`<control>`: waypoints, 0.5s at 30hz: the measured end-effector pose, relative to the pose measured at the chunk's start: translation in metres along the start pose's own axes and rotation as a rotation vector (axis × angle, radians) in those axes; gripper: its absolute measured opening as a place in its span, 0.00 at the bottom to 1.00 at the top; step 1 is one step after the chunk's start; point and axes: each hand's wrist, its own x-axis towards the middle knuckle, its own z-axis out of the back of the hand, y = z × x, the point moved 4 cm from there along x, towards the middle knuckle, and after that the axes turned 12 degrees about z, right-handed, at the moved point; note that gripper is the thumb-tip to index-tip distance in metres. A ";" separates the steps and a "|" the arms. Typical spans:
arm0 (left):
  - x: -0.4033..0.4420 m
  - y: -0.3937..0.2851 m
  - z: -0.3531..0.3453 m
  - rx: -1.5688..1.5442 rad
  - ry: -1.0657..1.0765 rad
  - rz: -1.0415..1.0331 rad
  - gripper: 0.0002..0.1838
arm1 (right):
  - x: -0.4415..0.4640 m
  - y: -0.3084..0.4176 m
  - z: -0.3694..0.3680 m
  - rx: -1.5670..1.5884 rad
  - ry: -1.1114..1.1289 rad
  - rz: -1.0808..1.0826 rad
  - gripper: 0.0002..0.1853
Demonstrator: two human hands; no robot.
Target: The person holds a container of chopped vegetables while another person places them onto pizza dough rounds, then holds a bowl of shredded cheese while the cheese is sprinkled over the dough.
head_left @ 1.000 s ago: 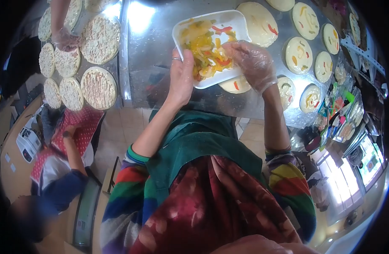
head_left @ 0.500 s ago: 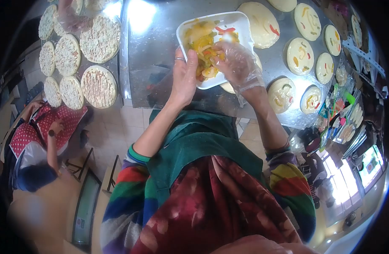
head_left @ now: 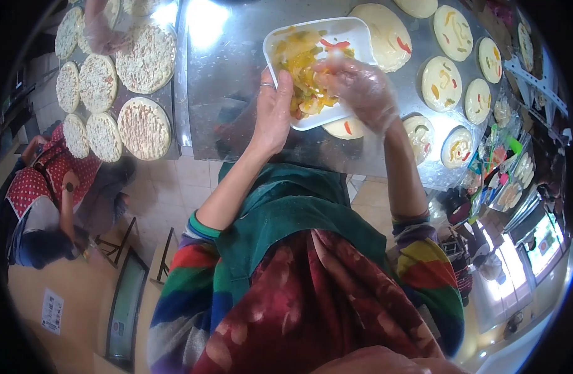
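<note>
My left hand (head_left: 274,118) grips the left edge of a white foam tray (head_left: 356,34), thumb over the rim. Inside lie sliced pepper strips (head_left: 296,59) in yellow, green and red. My right hand (head_left: 367,93), in a clear plastic glove, reaches into the tray from the right, its fingers closed on pepper strips and somewhat blurred. Behind the tray is a large pale pizza base (head_left: 383,25) with a red strip on it. Another base (head_left: 345,128) shows partly from under the tray's near edge.
A metal table (head_left: 224,118) bears several pizza bases with pepper strips (head_left: 441,84) on the right. Cheese-topped pizzas (head_left: 145,128) stand at the left, where another person's gloved hand (head_left: 102,34) hovers. A person in a red dotted apron (head_left: 56,177) is farther left. Packaged goods (head_left: 504,168) lie right.
My right hand has turned and shifted slightly up and right within the tray. The tray has moved very slightly, showing more of the base beneath. The other person's gloved hand has moved down slightly.
</note>
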 end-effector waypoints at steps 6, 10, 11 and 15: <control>0.004 -0.003 0.000 -0.078 -0.001 0.027 0.30 | -0.007 -0.009 0.029 0.680 -0.086 -0.413 0.14; 0.008 0.005 0.010 -0.106 -0.013 0.062 0.29 | -0.003 -0.003 0.055 0.162 -0.031 0.257 0.14; 0.008 0.006 0.013 -0.116 -0.019 0.075 0.29 | -0.004 -0.003 0.065 -0.203 -0.026 0.534 0.16; 0.004 0.000 0.018 -0.130 -0.076 0.064 0.29 | 0.002 -0.018 0.088 -0.018 -0.202 0.224 0.18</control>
